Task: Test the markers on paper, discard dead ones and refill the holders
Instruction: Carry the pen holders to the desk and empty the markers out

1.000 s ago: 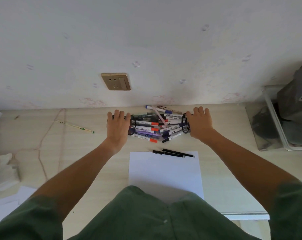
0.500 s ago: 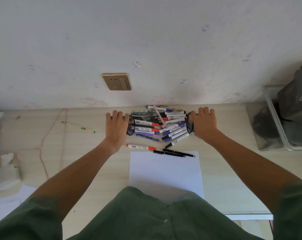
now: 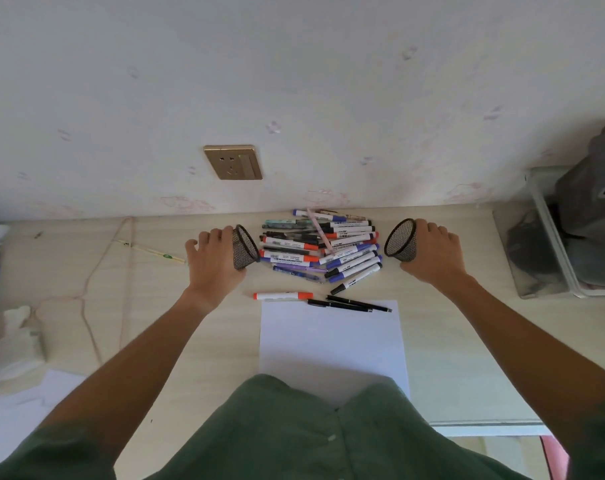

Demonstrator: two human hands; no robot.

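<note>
Markers point(image 3: 320, 249) heaped between holder-gripping hands

The person wears a green shirt point(image 3: 283, 431) of a dull, dark tone, in a plain cloth without any pattern. It has short sleeves: the left sleeve point(image 3: 48, 455) and the right sleeve point(image 3: 602, 441) both end high on the upper arms, so the forearms are bare. One small pale button point(image 3: 331, 437) sits on the front of the shirt, where the cloth makes soft folds. The left hand point(image 3: 212, 263) and the right hand point(image 3: 432, 254) are bare, with no glove.
</note>
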